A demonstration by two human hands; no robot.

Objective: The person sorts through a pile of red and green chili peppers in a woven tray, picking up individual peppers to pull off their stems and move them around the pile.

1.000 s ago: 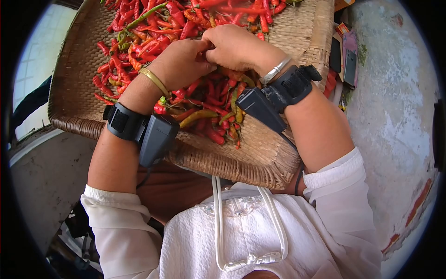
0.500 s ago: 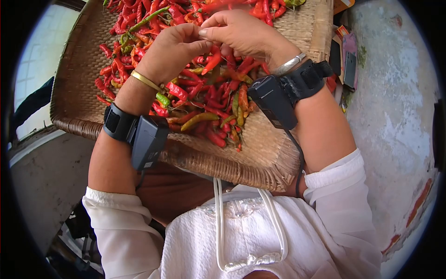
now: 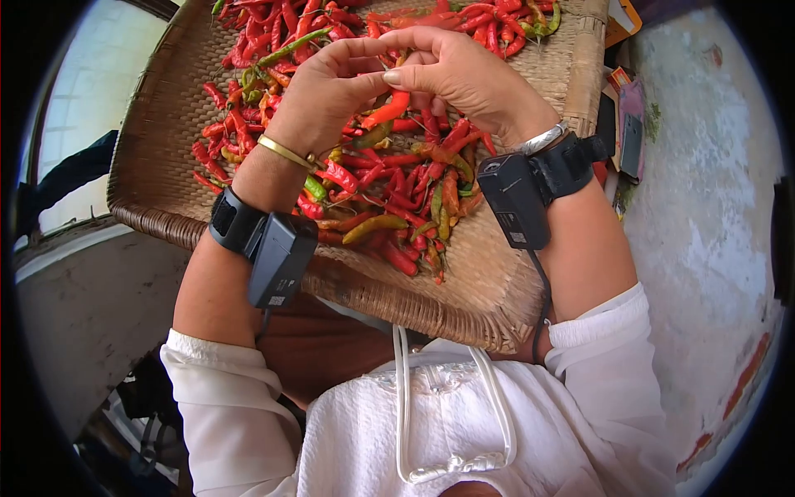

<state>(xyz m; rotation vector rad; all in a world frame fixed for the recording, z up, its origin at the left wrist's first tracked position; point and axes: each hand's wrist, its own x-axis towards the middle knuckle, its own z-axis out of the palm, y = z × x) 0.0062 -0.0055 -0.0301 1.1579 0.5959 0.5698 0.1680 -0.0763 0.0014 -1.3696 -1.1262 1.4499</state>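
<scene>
A shallow, square-cornered tray of tan woven strips [image 3: 170, 153], its thick front rim bound in coiled brown wicker, bears a loose spread of slender, glossy chili peppers [image 3: 406, 178], mostly red and wrinkled, some mottled orange. Among them lie a smooth, curved yellow-green chili [image 3: 374, 228] near the front and a long, thin green chili [image 3: 295, 48] farther back. Over the middle of the spread, the left hand [image 3: 327, 91], below which sits a narrow gold-coloured bangle [image 3: 284, 152], and the right hand [image 3: 468, 83], with a flat silver-coloured bangle [image 3: 542, 138] at its wrist, meet at the fingertips. Their fingers arch, leaving a rounded gap in each hand, while the thumb tips come together. A shiny, tapered red chili [image 3: 387, 109] shows just below the thumbs, its upper end at the fingertips; whether either hand pinches it, I cannot tell. Boxy black plastic devices are strapped to both forearms.
</scene>
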